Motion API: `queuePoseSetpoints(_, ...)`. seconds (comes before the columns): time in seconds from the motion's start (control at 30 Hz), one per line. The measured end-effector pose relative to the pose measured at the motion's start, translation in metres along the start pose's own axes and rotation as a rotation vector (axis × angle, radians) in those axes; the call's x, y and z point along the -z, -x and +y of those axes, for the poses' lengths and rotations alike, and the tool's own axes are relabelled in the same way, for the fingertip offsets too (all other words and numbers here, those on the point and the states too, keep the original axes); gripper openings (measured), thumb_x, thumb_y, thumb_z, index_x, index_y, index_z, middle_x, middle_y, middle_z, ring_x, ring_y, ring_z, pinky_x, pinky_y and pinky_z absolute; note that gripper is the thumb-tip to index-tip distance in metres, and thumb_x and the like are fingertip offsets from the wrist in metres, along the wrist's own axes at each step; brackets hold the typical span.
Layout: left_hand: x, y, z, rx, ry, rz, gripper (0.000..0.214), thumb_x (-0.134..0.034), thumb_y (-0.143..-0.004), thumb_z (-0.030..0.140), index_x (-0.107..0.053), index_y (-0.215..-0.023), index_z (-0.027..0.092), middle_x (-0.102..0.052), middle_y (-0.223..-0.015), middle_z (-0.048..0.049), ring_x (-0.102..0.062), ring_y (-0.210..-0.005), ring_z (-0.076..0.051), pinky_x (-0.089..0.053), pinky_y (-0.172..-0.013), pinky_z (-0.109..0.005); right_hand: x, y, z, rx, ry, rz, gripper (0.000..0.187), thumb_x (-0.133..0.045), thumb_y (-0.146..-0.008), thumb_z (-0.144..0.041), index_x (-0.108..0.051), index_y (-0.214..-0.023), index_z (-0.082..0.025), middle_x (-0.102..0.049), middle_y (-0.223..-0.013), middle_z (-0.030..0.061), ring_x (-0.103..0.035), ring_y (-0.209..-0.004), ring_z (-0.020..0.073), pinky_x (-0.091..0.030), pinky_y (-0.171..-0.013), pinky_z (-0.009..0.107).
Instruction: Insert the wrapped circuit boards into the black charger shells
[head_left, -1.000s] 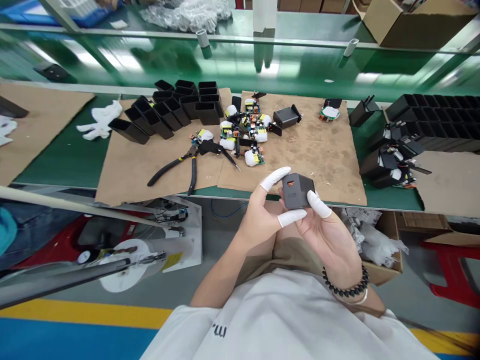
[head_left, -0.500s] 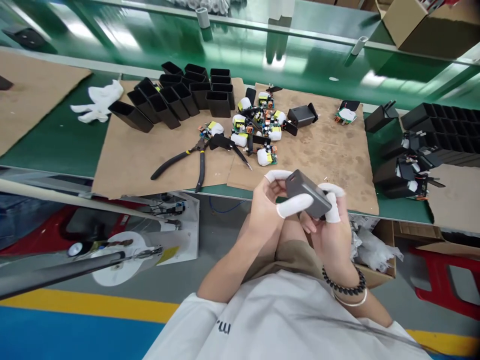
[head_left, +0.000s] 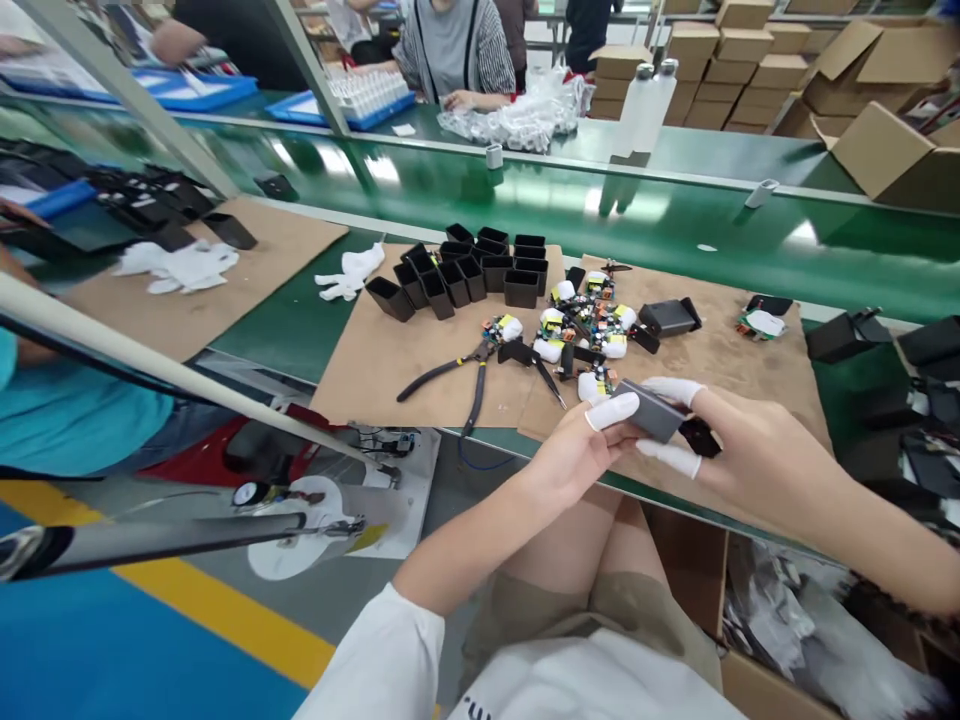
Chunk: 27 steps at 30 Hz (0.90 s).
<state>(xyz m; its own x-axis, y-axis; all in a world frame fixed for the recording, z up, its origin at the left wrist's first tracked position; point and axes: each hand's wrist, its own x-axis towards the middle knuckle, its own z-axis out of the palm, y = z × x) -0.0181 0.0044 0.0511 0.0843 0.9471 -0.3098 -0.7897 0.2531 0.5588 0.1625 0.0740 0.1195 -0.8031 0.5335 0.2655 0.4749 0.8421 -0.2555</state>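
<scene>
Both my hands hold one dark grey charger block [head_left: 651,411] just above the near edge of the cardboard mat [head_left: 420,350]. My left hand [head_left: 581,450] pinches its left end with a white-cotted finger on top. My right hand [head_left: 739,440] grips the right end, cotted fingers above and below. A black piece [head_left: 701,437] shows under the right fingers. Just beyond lie small circuit boards [head_left: 581,330] and black pliers [head_left: 457,372].
Empty black housings [head_left: 465,270] stand in rows at the mat's back. More black housings [head_left: 900,350] sit at the right. White gloves [head_left: 349,272] lie on the green belt. People work across the far conveyor [head_left: 525,190]. A person in teal [head_left: 67,420] sits at left.
My hands have carried the charger block forward and up from my lap to the mat's edge. My right arm has stretched out. The view has tilted up, showing the far side of the line.
</scene>
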Motion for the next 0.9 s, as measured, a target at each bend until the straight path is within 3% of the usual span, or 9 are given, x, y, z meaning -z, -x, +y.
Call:
queuePoseSetpoints(0.13,0.015,-0.021,0.059,-0.201,-0.605,-0.078,0.053,-0.092,-0.066,0.034,-0.072,-0.112,0.017,-0.074,-0.113,-0.0104,-0.071,-0.107,-0.026,-0.053,-0.098,-0.039,0.020,-0.086,0.056,0.038,-0.015,-0.044,0.035,-0.072,-0.084,-0.017,-0.076,-0.118,-0.023,-0.083,-0.104,0.0055,-0.077,-0.083,0.0236,-0.058,-0.072,0.032)
queuePoseSetpoints(0.23,0.036,-0.045,0.114,-0.627,-1.354,0.314,0.043,-0.076,-0.081,0.019,-0.070,-0.124,0.017,-0.063,-0.137,-0.0152,-0.057,-0.132,-0.032,-0.045,-0.113,-0.048,0.037,-0.159,0.131,-0.259,0.254,-0.099,0.038,-0.067,-0.081,0.000,-0.079,-0.115,-0.012,-0.083,-0.102,0.0064,-0.074,-0.101,0.0233,-0.049,-0.085,0.034)
queuePoseSetpoints(0.3,0.050,-0.063,0.145,-0.722,-1.818,0.542,0.042,-0.070,-0.084,0.012,-0.071,-0.126,0.017,-0.055,-0.146,-0.0190,-0.046,-0.142,-0.039,-0.037,-0.118,-0.057,0.039,-0.195,0.181,-0.473,0.292,-0.175,0.034,-0.065,-0.088,-0.004,-0.074,-0.121,-0.001,-0.078,-0.118,0.0133,-0.065,-0.125,0.0299,-0.043,-0.097,0.040)
queuePoseSetpoints(0.37,0.063,-0.079,0.165,-0.682,-2.105,0.573,0.032,-0.069,-0.084,0.011,-0.075,-0.115,0.016,-0.052,-0.150,-0.0201,-0.041,-0.145,-0.043,-0.038,-0.116,-0.062,0.033,-0.213,0.220,-0.570,0.269,-0.170,0.031,-0.058,-0.098,-0.010,-0.070,-0.122,0.006,-0.074,-0.126,0.0188,-0.061,-0.132,0.0317,-0.042,-0.104,0.044)
queuePoseSetpoints(0.47,0.075,-0.089,0.175,-0.769,-2.198,0.516,0.008,-0.069,-0.083,0.014,-0.075,-0.086,0.017,-0.062,-0.138,-0.0175,-0.049,-0.136,-0.043,-0.044,-0.110,-0.065,0.016,-0.215,0.252,-0.684,0.190,-0.149,0.031,-0.050,-0.108,-0.027,-0.069,-0.125,-0.009,-0.069,-0.132,0.0114,-0.067,-0.123,0.0219,-0.052,-0.109,0.043)
queuePoseSetpoints(0.57,0.071,-0.076,0.162,-1.005,-2.088,0.494,0.007,-0.066,-0.087,0.021,-0.070,-0.082,0.022,-0.068,-0.128,-0.0123,-0.052,-0.133,-0.042,-0.041,-0.113,-0.071,0.003,-0.212,0.264,-0.771,0.073,-0.129,0.040,-0.064,-0.102,-0.039,-0.063,-0.135,-0.017,-0.069,-0.131,0.0104,-0.071,-0.111,0.0221,-0.062,-0.094,0.043)
queuePoseSetpoints(0.67,0.047,-0.043,0.126,-1.258,-1.871,0.351,0.007,-0.063,-0.095,0.026,-0.069,-0.097,0.029,-0.071,-0.125,-0.0070,-0.064,-0.123,-0.032,-0.051,-0.110,-0.054,0.007,-0.207,0.272,-0.805,0.000,-0.071,0.056,-0.058,-0.105,-0.035,-0.046,-0.156,-0.017,-0.069,-0.136,0.0123,-0.072,-0.106,0.0211,-0.062,-0.086,0.033)
queuePoseSetpoints(0.73,0.026,-0.022,0.091,-1.255,-1.803,0.172,0.006,-0.067,-0.095,0.025,-0.068,-0.101,0.025,-0.073,-0.124,-0.0075,-0.070,-0.114,-0.027,-0.059,-0.099,-0.043,0.022,-0.194,0.276,-0.825,-0.021,-0.083,0.057,-0.060,-0.103,-0.034,-0.048,-0.156,-0.015,-0.070,-0.134,0.0134,-0.072,-0.104,0.0230,-0.061,-0.085,0.033)
queuePoseSetpoints(0.9,0.001,-0.016,-0.006,-1.242,-1.756,0.001,0.006,-0.063,-0.094,0.013,-0.064,-0.091,0.018,-0.074,-0.107,-0.0091,-0.074,-0.081,-0.016,-0.061,-0.073,-0.028,0.065,-0.118,0.262,-0.745,0.108,-0.460,0.053,-0.083,-0.080,-0.025,-0.070,-0.131,-0.022,-0.076,-0.120,0.0094,-0.072,-0.104,0.0299,-0.058,-0.083,0.036)
